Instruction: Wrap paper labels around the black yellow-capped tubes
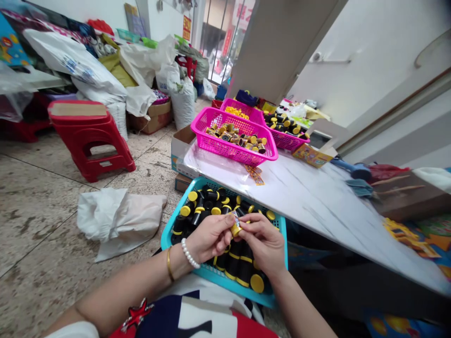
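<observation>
Both my hands meet over a turquoise basket (169,234) resting on my lap, full of several black tubes with yellow caps (197,211). My left hand (209,237), with a pearl bracelet and a gold bangle at the wrist, pinches a small yellow-capped tube (235,229). Pressed against the same tube from the other side are the closed fingers of my right hand (264,241). A shiny label strip seems to wrap the tube.
A white marble-look table (317,197) runs ahead to the right, with pink baskets (232,152) of labelled tubes, sticker sheets (254,174) and boxes on it. On the floor to the left are a red stool (89,138), a white bag (116,218), sacks and cartons.
</observation>
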The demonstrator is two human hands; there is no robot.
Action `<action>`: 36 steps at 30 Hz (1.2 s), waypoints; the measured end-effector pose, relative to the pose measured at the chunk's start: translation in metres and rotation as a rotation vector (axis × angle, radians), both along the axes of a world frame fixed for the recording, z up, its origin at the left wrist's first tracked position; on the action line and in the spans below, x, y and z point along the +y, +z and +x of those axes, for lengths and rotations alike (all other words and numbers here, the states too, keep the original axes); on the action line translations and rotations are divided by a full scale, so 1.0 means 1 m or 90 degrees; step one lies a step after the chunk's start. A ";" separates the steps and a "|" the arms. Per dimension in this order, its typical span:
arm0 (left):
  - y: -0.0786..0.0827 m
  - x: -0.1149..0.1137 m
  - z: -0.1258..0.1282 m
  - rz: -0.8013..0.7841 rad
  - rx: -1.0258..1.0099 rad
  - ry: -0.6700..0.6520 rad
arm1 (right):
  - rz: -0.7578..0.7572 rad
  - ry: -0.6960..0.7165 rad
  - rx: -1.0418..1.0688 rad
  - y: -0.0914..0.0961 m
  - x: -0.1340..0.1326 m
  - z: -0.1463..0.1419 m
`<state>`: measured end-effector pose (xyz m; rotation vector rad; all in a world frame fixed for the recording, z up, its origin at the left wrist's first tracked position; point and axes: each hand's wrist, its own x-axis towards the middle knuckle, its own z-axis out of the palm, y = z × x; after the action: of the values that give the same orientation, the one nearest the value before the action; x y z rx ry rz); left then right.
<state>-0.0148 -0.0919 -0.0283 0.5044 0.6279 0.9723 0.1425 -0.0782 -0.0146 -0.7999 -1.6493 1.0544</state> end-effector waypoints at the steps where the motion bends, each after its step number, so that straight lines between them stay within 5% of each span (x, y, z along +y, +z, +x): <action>1: 0.000 0.000 0.001 -0.002 0.005 0.003 | 0.004 -0.007 -0.001 -0.001 0.000 0.000; 6: 0.002 0.004 0.003 -0.025 0.058 0.040 | 0.039 -0.018 -0.092 -0.002 0.006 0.000; 11: 0.002 0.007 0.001 -0.035 0.061 0.068 | 0.209 -0.049 -0.206 0.001 0.009 -0.001; 16: 0.003 0.007 0.001 -0.067 -0.019 0.085 | 0.175 -0.088 -0.179 0.002 0.026 -0.001; 21: 0.011 0.004 0.001 -0.002 -0.001 0.054 | 0.214 -0.237 -0.099 0.058 0.117 -0.017; 24: 0.009 -0.003 -0.003 0.033 0.045 0.032 | 0.218 -0.237 -0.124 0.099 0.172 -0.026; 26: 0.003 -0.010 -0.011 0.056 0.101 0.047 | 0.217 -0.240 -0.161 0.108 0.184 -0.026; 31: -0.011 -0.034 -0.044 0.093 0.313 0.155 | 0.199 -0.106 -0.344 0.060 0.122 -0.012; 33: -0.012 -0.039 -0.052 0.089 0.349 0.162 | 0.195 0.031 -0.506 0.033 0.085 -0.004; 36: -0.010 -0.038 -0.054 0.089 0.374 0.135 | 0.206 0.088 -0.596 0.010 0.054 0.008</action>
<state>-0.0684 -0.1300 -0.0384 0.8745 1.1623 1.0753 0.1507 -0.0241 -0.0042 -1.0436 -2.6042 0.4612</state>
